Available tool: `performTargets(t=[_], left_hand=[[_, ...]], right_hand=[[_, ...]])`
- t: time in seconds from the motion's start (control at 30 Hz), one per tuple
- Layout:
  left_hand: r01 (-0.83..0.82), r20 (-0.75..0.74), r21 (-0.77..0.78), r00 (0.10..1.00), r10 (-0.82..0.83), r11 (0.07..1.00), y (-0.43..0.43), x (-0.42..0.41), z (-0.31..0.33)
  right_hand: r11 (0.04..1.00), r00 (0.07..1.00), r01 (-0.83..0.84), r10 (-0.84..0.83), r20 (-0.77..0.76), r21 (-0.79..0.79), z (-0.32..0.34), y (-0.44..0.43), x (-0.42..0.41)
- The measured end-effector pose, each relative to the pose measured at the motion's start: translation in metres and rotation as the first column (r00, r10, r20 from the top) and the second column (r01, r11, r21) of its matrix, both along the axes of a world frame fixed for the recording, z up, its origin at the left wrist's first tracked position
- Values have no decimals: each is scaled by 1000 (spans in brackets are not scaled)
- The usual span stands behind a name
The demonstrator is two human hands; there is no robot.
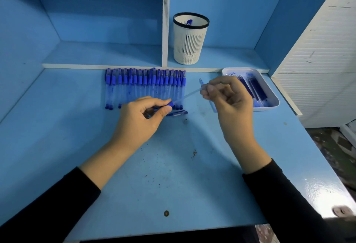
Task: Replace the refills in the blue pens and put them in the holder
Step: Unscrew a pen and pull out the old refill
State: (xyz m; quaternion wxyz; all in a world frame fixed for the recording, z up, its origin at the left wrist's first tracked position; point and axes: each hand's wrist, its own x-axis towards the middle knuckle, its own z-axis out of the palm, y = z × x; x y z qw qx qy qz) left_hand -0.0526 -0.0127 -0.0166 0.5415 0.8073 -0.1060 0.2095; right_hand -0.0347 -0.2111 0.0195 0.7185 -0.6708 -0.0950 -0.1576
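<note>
The left hand (pixel 140 115) gripped the blue grip section (pixel 170 104) of one pen, thumb and fingers curled round it just above the desk (pixel 173 165). The right hand (pixel 229 98) pinched the far end of a thin clear tube (pixel 187 95) running out of that section, its other fingers loosely folded. Whether the tube was a spent refill or the barrel could not be told. The likeliest trouble seemed to be the tube itself. It spanned the gap between the hands at a slant, so a pull off its own line would probably have bent or kinked it, or jammed it in the grip section. A narrow fingertip pinch on smooth plastic could also have slipped, and the piece would have dropped among the row of blue pens (pixel 144 88) lying side by side just behind the left hand, where it would be hard to pick out. A sudden release might have carried the left knuckles back into that row and scattered it. The loose cap (pixel 177 113) lay on the desk just beside the left hand, and a nudge could have rolled it away. The refills (pixel 254 88) sat in the white tray (pixel 273 106) near the right hand, so an old one set down there risked being mixed in. The holder (pixel 189 48) stood on the shelf behind, well apart, with one blue pen (pixel 189 22) showing inside.
</note>
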Motion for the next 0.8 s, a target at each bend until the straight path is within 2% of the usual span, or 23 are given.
performTargets(t=[0.17,0.3,0.53,0.6,0.7,0.8], left_hand=[[-17,29,-44,999,19,999,-17,-3,2],[2,13,-70,1000,-1,998,-20,-4,4],[41,46,20,998,-42,999,-17,13,3],[31,80,37,996,-34,999,-16,22,5],[22,114,53,993,-27,998,-17,38,6],[31,141,70,989,-41,997,-23,55,6]], right_hand=[[981,992,123,-119,-29,153,-2,12,-6],[948,991,124,-102,-89,292,3,13,-5],[911,981,188,-156,-117,366,15,-20,27],[946,976,182,-140,-169,268,18,-33,36],[992,955,80,-103,-279,-93,20,-51,54],[915,941,-82,-60,-332,-396,24,-61,69]])
